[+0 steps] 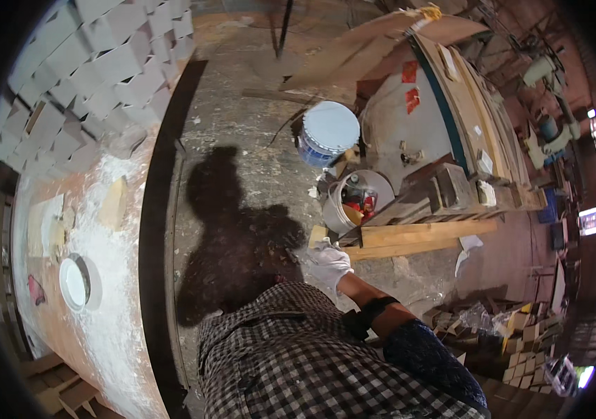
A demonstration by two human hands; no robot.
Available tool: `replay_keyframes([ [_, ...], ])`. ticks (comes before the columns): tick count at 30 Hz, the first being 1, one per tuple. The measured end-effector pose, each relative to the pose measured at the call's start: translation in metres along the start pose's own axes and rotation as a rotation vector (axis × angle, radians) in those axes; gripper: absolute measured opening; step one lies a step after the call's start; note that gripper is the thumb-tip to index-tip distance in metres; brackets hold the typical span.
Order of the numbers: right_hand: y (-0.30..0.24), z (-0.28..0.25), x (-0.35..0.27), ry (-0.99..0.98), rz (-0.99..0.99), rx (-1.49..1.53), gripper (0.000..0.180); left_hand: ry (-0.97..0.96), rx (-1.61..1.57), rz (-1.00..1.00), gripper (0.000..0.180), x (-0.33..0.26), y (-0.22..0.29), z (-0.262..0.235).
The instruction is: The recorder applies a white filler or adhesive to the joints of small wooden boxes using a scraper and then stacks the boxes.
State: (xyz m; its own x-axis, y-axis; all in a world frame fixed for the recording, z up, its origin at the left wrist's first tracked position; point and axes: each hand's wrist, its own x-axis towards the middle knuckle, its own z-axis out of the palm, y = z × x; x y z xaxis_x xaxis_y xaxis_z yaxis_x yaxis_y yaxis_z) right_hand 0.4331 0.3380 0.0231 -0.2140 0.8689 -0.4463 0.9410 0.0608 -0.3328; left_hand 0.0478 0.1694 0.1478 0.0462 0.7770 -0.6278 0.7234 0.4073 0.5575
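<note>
My right hand [329, 264], in a white work glove, reaches out in front of me with its fingers curled in. A small tan flat piece [317, 236] shows right at its fingertips; whether it is gripped or lies behind them I cannot tell. Close by are two long wooden boards [417, 232]. A white bucket [340, 215], just beyond the hand, holds bottles and red items. Farther off stands a lidded paint pail [329, 129], white on top with a blue side. My left hand is not in view.
To my left a long table [113, 314] is dusted with white powder. It bears a white bowl [74, 283] and stacked white box-like pieces [95, 63]. At the right stand a wooden crate structure [452, 188] and a heap of wood offcuts [521, 349].
</note>
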Motion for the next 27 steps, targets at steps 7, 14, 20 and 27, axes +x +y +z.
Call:
replay_keyframes([
  [7, 0.05, 0.016, -0.038, -0.056, 0.204, 0.042, 0.044, -0.11, 0.085, 0.036, 0.013, 0.024, 0.019, 0.006],
  [14, 0.07, 0.017, -0.052, -0.123, 0.26, 0.078, 0.047, -0.146, 0.137, 0.027, 0.014, 0.028, 0.029, 0.005],
  [20, 0.069, 0.025, -0.043, -0.195, 0.362, 0.154, 0.04, -0.139, 0.158, 0.008, 0.014, 0.017, 0.034, 0.006],
  [27, 0.082, 0.041, -0.033, -0.137, 0.278, 0.151, 0.038, -0.123, 0.149, -0.018, 0.015, 0.01, 0.028, 0.009],
])
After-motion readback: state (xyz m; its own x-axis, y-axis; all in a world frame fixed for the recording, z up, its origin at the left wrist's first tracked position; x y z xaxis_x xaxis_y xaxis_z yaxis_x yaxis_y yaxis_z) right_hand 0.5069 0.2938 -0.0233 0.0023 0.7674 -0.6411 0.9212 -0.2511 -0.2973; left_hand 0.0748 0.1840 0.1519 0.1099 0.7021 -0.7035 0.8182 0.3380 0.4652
